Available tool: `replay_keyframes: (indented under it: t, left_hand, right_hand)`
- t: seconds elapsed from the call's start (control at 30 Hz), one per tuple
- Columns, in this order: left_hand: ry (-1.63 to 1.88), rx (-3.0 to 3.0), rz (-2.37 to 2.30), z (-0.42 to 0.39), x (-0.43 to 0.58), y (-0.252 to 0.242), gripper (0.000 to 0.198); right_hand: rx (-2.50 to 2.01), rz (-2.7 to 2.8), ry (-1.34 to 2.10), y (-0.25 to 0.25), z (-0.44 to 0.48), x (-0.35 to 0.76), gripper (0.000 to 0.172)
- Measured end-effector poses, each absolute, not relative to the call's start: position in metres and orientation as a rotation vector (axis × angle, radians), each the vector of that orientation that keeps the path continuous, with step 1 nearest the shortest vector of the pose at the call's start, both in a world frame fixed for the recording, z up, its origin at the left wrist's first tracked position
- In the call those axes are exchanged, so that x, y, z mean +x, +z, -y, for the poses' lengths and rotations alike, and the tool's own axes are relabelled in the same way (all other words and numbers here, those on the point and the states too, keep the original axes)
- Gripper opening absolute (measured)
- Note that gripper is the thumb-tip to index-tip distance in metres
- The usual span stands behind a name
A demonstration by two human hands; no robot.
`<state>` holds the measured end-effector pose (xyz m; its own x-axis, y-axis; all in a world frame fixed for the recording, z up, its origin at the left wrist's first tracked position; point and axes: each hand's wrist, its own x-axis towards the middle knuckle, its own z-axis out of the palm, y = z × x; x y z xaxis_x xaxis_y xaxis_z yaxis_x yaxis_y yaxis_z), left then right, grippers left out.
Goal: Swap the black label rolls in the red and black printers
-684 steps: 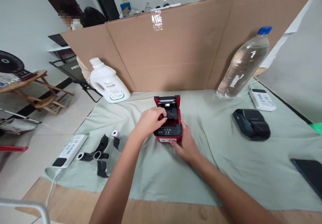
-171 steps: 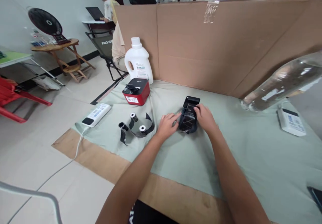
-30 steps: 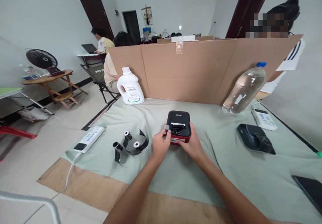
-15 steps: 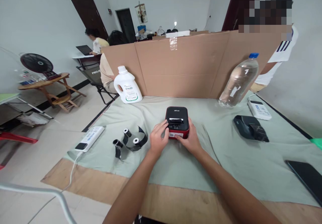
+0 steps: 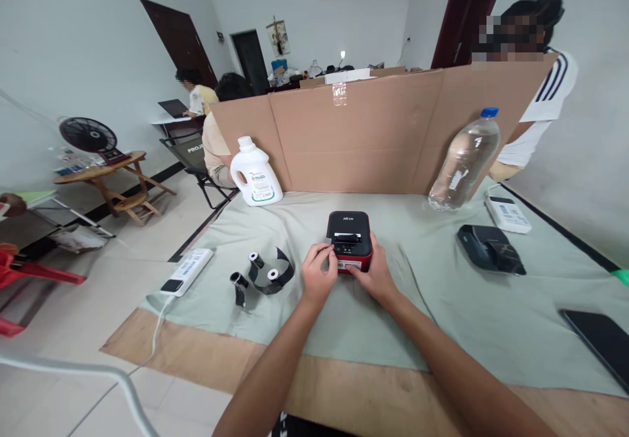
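Observation:
A small black-topped portable printer (image 5: 350, 227) with a red lower body sits on the cloth in front of me. My right hand (image 5: 379, 272) grips its right side, thumb against the front face by a white label. My left hand (image 5: 319, 270) is closed at the printer's left edge, its fingertips bent against the casing; what lies under them is hidden. A dark strip shows in the slot on top. To the left, black rolls with white cores (image 5: 239, 281) lie with dark strips unwound from them.
A white power strip (image 5: 189, 270) lies left; a white jug (image 5: 255, 175) and a water bottle (image 5: 464, 162) stand before a cardboard screen (image 5: 354, 135). A black device (image 5: 489, 248), white box (image 5: 508, 213) and phone (image 5: 599, 342) lie right. Other people sit beyond the screen.
My left fingers have curled in more tightly at the printer's left edge. My right hand keeps its hold. The whole view has shifted slightly.

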<state>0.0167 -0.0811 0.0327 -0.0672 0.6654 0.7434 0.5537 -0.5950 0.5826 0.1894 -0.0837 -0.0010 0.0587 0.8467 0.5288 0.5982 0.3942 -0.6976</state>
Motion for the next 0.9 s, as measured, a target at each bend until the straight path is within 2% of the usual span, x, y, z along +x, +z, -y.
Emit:
replay_keyframes:
  t: [0.37, 0.63, 0.9]
  left_hand:
    - [1.797, 2.171, -1.217, 0.069, 0.007, 0.023, 0.022]
    - [1.825, 2.178, -1.152, 0.069, 0.004, 0.021, 0.021]
    - [1.751, 2.247, -1.192, 0.071, 0.005, 0.025, 0.021]
  right_hand:
    - [-1.290, 1.643, 0.231, -0.001, 0.086, 0.187, 0.101]
    - [-1.375, 1.638, 0.075, -0.002, 0.097, 0.179, 0.091]
    - [-1.370, 1.614, 0.069, 0.000, 0.096, 0.176, 0.092]
